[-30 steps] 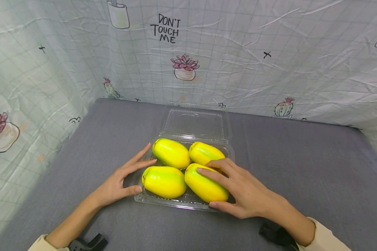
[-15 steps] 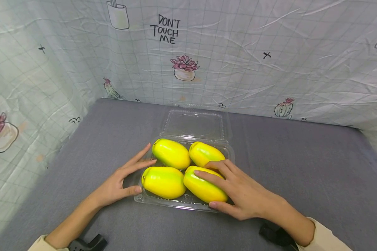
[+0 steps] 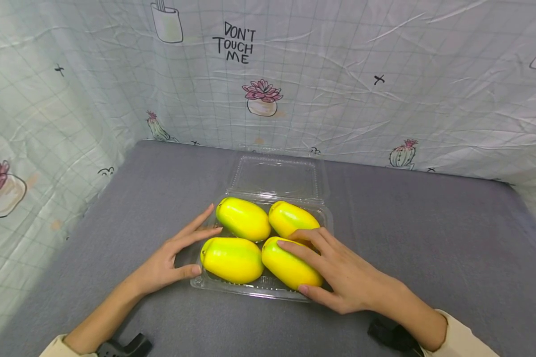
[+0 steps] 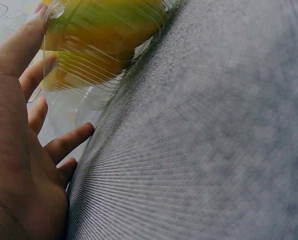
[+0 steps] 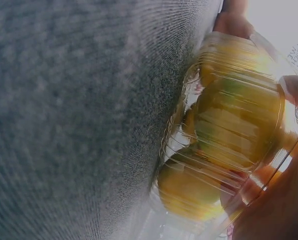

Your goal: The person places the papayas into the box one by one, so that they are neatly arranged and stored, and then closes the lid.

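Note:
Several yellow-green mangoes lie in a clear plastic clamshell box [image 3: 259, 293], two at the back and two in front. My right hand [image 3: 350, 270] grips the front right mango [image 3: 290, 263] in the head view, its thumb at the near side and fingers over the top and far side. The back right mango [image 3: 290, 218] lies just beyond those fingers. My left hand [image 3: 165, 258] spreads its fingers along the box's left side, thumb at the rim by the front left mango [image 3: 232, 260]. The left wrist view shows the left hand [image 4: 34, 130] against the clear wall.
The box's lid [image 3: 274, 176] lies folded back behind the base. Grey cloth [image 3: 429, 238] covers the table, and a printed curtain [image 3: 330, 84] hangs at the back and left. Black wrist devices [image 3: 125, 344] sit under both forearms.
The front right mango has shifted slightly left and toward me under the right hand, and the right thumb now overlaps its near side. The left hand has stayed in place.

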{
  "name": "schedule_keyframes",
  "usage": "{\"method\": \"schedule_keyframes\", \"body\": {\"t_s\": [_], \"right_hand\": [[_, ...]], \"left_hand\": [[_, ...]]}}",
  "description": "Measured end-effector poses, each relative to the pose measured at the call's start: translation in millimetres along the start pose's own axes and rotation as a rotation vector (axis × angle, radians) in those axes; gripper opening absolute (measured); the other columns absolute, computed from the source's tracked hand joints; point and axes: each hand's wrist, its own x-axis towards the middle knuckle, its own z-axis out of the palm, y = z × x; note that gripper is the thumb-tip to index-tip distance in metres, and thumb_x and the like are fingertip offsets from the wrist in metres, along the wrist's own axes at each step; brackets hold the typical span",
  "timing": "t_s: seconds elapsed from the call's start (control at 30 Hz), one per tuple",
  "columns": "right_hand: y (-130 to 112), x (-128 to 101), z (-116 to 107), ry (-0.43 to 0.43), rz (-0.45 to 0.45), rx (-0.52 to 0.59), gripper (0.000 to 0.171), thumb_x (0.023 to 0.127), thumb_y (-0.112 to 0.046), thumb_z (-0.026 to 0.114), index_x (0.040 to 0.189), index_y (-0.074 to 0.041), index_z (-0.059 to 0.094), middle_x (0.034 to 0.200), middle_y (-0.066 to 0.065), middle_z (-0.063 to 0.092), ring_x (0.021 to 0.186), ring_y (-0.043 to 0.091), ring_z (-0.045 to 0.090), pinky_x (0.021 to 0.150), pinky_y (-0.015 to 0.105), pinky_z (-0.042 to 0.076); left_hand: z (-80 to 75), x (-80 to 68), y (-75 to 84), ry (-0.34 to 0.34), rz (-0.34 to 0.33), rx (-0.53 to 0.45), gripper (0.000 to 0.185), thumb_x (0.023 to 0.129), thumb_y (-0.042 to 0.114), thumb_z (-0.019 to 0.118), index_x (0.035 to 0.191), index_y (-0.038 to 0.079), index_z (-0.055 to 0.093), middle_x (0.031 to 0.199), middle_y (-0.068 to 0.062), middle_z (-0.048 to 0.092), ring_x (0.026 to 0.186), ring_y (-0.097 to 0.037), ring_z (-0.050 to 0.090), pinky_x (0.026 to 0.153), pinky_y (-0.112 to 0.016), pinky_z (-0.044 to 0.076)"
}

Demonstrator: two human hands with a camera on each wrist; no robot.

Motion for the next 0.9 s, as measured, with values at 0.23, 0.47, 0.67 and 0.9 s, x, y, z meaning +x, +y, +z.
{"method": "schedule_keyframes", "body": {"t_s": [0.23,0.47,0.67,0.9], "right_hand": [[0.6,-0.2,1.2,-0.004,-0.001,-0.006,0.064,0.084,-0.037,0.053,0.14,-0.018,0.028,0.133,-0.002,0.032,0.112,0.013,0.032,0.087,0.036,0.034],[0.1,-1.3,1.6,-0.007,-0.001,-0.021,0.064,0.085,-0.038,0.051,0.14,-0.017,0.027,0.133,0.0,0.031,0.114,0.015,0.031,0.088,0.037,0.034],[-0.3,-1.3,1.7,-0.002,-0.014,-0.019,0.064,0.085,-0.038,0.051,0.14,-0.016,0.027,0.133,0.001,0.032,0.114,0.015,0.031,0.09,0.037,0.031],[0.0,-1.4,1.3,0.017,-0.045,0.003,0.058,0.089,-0.037,0.045,0.139,-0.013,0.029,0.132,0.004,0.033,0.113,0.017,0.033,0.09,0.038,0.031]], "left_hand": [[0.1,-0.9,-0.8,0.002,0.002,0.004,0.058,0.081,0.022,0.063,0.13,0.001,0.042,0.146,-0.02,0.01,0.131,-0.039,0.008,0.089,-0.068,0.01],[0.5,-1.3,-1.2,0.002,0.002,0.004,0.058,0.081,0.022,0.063,0.13,0.001,0.042,0.146,-0.02,0.01,0.131,-0.039,0.008,0.09,-0.068,0.01],[1.2,-0.9,-0.8,0.001,0.007,0.003,0.057,0.082,0.022,0.063,0.13,0.0,0.042,0.145,-0.021,0.01,0.131,-0.039,0.008,0.09,-0.068,0.009],[2.0,-0.8,-1.1,0.001,0.007,0.003,0.057,0.081,0.02,0.063,0.13,0.001,0.042,0.145,-0.021,0.01,0.131,-0.039,0.008,0.09,-0.068,0.009]]}}
